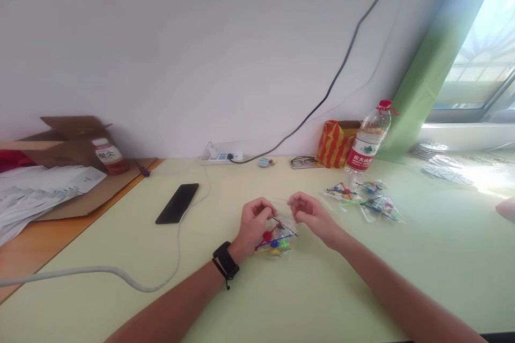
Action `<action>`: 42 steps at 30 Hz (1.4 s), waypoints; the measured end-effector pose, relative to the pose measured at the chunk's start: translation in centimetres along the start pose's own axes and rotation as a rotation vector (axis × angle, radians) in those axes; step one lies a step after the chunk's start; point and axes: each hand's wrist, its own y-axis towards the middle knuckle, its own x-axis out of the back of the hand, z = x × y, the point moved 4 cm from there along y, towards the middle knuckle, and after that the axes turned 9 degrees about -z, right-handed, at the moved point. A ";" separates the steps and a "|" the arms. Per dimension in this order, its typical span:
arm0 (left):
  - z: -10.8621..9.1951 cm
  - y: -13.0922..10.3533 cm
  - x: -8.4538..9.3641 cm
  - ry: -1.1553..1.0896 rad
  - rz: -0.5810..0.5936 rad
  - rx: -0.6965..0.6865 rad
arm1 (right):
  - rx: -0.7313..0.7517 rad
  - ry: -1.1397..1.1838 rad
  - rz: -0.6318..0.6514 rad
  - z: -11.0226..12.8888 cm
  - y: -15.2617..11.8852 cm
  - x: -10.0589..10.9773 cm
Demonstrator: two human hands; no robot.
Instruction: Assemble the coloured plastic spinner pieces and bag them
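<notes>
A small clear plastic bag [286, 251] lies on the table between my hands. Colourful plastic pieces show inside it: a red one [267, 236], a blue one [274, 244], and green, yellow and black ones. My left hand [254, 225], with a black watch [226, 260] on its wrist, pinches the bag near its upper left edge. Just right of the bag's top, my right hand [311, 217] has its fingers curled in toward the thumb. Whatever those fingers hold, if anything, is too small and clear to make out.
More bags of coloured pieces [380, 206] lie to the right, before a large water bottle [368, 139] and striped bag [333, 144]. A phone [177, 203] and white cable [179, 241] lie left. Behind are a power strip [221, 157] and glasses [303, 162]. A cardboard box [72, 142] stands far left.
</notes>
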 end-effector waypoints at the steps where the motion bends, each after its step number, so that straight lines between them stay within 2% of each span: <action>1: 0.0 0.0 0.1 0.001 -0.004 -0.006 | -0.016 0.019 0.004 0.1 0.0 0.0; 6: 0.5 -0.1 0.1 -0.008 0.026 0.004 | -0.093 0.065 0.089 0.1 -0.5 -1.1; 8: 0.9 -0.2 -0.2 -0.036 0.086 0.039 | -0.085 0.070 0.096 0.1 -0.6 -1.4; 11: 1.1 -0.4 -0.8 -0.080 0.206 0.101 | -0.062 0.086 0.062 0.1 -0.6 -1.4; 13: 0.9 -0.5 -1.0 -0.082 0.247 0.113 | -0.052 0.093 0.028 0.0 -0.5 -1.3; 20: 0.8 -0.5 -1.1 -0.077 0.259 0.140 | 0.020 0.048 -0.080 0.0 -0.2 -0.3; 23: 0.6 -0.8 -1.3 -0.113 0.305 0.136 | 0.027 0.045 -0.062 0.2 -0.2 -0.3; 28: 0.4 -1.0 -1.6 -0.110 0.289 0.136 | 0.018 0.079 0.010 0.2 -0.5 -1.0; 34: 0.9 -0.6 -1.2 -0.048 0.263 0.065 | 0.086 -0.012 -0.010 0.1 -0.4 -0.6; 42: 0.9 0.3 -0.2 -0.002 0.143 0.058 | -0.022 -0.010 0.032 -0.4 0.1 -0.2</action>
